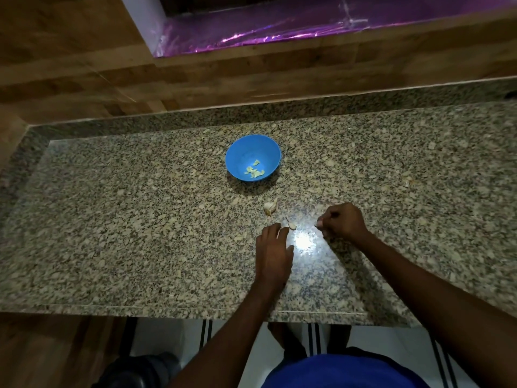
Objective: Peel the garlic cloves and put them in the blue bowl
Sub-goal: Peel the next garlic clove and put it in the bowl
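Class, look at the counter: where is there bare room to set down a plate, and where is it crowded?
Bare stretches: all the counter left of the blue bowl, and the right side beyond the right hand. Crowded: the middle, where garlic pieces and a clove lie between bowl, left hand and right hand.

We saw the left hand (272, 254) lying flat on the granite counter (140, 219) beside a garlic clove (291, 225); the right hand (342, 222) pinched something small. Peeled cloves (254, 172) lay in the blue bowl (246, 148).
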A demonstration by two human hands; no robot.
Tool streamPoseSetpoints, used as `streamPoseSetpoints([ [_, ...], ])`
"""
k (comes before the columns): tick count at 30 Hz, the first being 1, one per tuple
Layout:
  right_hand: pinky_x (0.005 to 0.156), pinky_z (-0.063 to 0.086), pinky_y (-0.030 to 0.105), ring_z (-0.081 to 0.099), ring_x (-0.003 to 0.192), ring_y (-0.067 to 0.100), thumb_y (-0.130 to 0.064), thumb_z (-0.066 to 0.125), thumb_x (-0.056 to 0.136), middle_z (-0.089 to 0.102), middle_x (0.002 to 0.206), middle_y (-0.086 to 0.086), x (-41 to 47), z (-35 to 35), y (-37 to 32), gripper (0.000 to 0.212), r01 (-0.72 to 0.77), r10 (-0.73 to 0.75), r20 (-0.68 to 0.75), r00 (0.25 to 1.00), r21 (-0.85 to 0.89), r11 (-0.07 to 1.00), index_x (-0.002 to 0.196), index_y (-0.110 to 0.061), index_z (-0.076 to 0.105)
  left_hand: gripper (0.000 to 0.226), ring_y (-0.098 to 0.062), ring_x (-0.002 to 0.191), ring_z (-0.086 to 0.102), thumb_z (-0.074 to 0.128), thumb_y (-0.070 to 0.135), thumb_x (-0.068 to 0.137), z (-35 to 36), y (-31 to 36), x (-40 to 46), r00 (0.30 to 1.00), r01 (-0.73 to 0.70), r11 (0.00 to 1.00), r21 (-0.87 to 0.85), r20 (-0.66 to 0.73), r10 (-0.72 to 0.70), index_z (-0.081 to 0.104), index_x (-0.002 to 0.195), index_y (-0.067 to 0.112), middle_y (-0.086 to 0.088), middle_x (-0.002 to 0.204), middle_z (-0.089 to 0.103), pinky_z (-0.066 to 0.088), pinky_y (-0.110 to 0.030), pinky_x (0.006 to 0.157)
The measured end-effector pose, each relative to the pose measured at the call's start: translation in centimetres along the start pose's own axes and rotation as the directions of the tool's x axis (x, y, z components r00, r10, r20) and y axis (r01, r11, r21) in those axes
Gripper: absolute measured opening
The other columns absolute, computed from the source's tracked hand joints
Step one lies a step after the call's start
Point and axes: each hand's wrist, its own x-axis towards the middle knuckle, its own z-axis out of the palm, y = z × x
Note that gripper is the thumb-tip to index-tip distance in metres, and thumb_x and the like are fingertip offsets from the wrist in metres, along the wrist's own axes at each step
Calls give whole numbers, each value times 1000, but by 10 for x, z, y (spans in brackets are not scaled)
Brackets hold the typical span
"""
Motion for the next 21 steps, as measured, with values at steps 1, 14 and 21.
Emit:
streamPoseSetpoints([
  [1, 59, 58, 28, 72, 56, 23, -9, 85, 73, 71, 58, 5, -3, -1, 4, 20, -25, 24, 14, 1000, 83, 996, 56, -13, 74, 48, -26, 130, 41, 59, 34, 95, 2, -1, 0, 1000, 9, 1000, -2, 8, -9, 51, 140, 17, -4, 144, 46, 33, -37, 105],
  [14, 50, 36, 34, 49, 50, 21, -7, 63, 77, 52, 51, 5, -11, 21, -9, 22, 263, -296, -54, 954, -330, 907, 57, -8, 54, 61, -28, 139, 34, 53, 45, 92, 7, -4, -6, 998, 4, 999, -33, 67, -2, 44, 146, 16, -7, 154, 38, 30, -43, 109],
  [21, 58, 62, 39, 70, 56, 34, 4, 74, 83, 69, 60, 19, -32, 4, -10, 16, -2, -6, 28, 1000, 278, 960, 67, 1, 73, 25, -23, 93, 67, 67, 11, 91, -17, 23, 10, 986, 147, 829, -540, 11, -167, 73, 116, 10, -9, 107, 72, 55, -31, 82],
])
